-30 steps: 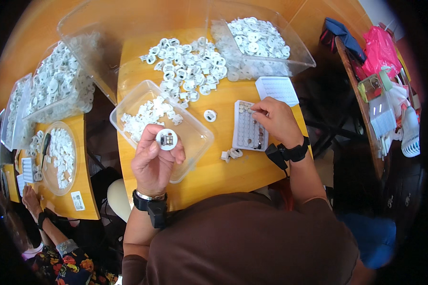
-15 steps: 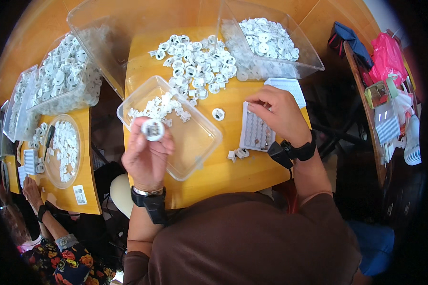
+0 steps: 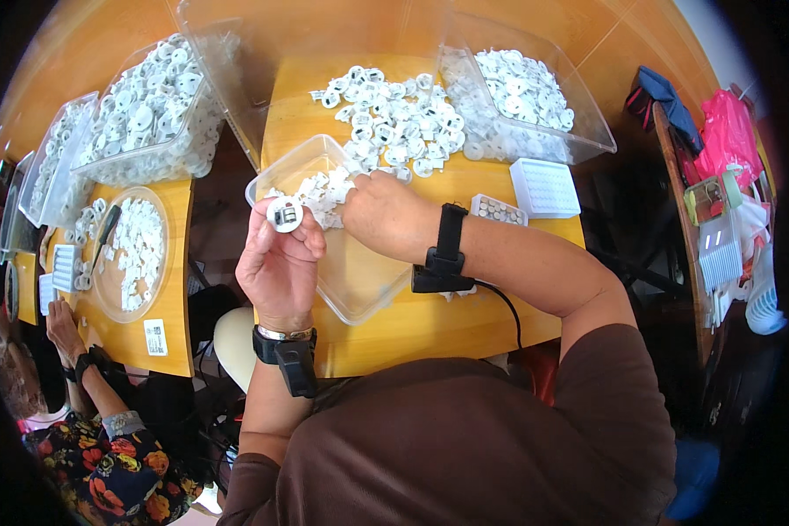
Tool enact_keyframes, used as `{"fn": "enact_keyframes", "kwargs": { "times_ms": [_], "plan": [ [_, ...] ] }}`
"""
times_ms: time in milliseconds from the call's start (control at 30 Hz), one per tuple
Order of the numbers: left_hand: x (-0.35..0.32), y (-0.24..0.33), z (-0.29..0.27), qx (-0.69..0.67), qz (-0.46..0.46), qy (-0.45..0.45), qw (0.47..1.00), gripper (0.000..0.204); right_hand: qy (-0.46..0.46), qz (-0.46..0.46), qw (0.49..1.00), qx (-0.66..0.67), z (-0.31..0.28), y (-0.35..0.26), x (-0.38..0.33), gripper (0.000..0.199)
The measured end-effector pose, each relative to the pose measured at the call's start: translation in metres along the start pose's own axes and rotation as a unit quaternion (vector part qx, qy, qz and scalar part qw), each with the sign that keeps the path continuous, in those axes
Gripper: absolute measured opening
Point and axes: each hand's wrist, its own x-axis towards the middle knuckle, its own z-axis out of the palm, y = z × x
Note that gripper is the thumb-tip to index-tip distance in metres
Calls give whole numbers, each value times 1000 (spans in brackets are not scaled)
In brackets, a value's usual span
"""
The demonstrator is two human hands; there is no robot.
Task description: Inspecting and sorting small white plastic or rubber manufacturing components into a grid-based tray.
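Note:
My left hand is closed on a round white plastic part with dark slots in its face, held up over the near left side of a clear plastic box. Small white plastic pieces lie heaped in the far end of that box. Over the same heap reaches my right hand, its fingers curled downward and drawn together. Whatever its fingertips pinch is hidden. Behind the box a loose pile of round white parts spreads across the yellow table.
A small tray of round metallic pieces sits beyond my right forearm, beside a white perforated tray. Large clear bins of white parts stand behind. Leftward, a co-worker's hand is near a round dish.
My right hand has moved left from the small tray to the heap in the clear box. My left hand still holds the round part. The view has shifted slightly.

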Motion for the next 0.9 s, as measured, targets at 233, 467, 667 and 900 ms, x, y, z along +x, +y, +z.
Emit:
{"fn": "enact_keyframes", "kwargs": {
  "times_ms": [233,467,667,900],
  "plan": [
    [2,0,2,17,8,6,1000,27,-94,-5,995,33,1,2,4,8],
    [1,0,6,-3,2,20,1000,26,78,144,896,412,-18,22,-17,13],
    [-3,-2,8,4,-32,15,999,27,61,245,700,667,-23,21,-30,15],
    [0,-6,5,28,-45,-1,999,28,73,241,677,692,-27,19,-33,11]
  ]
}}
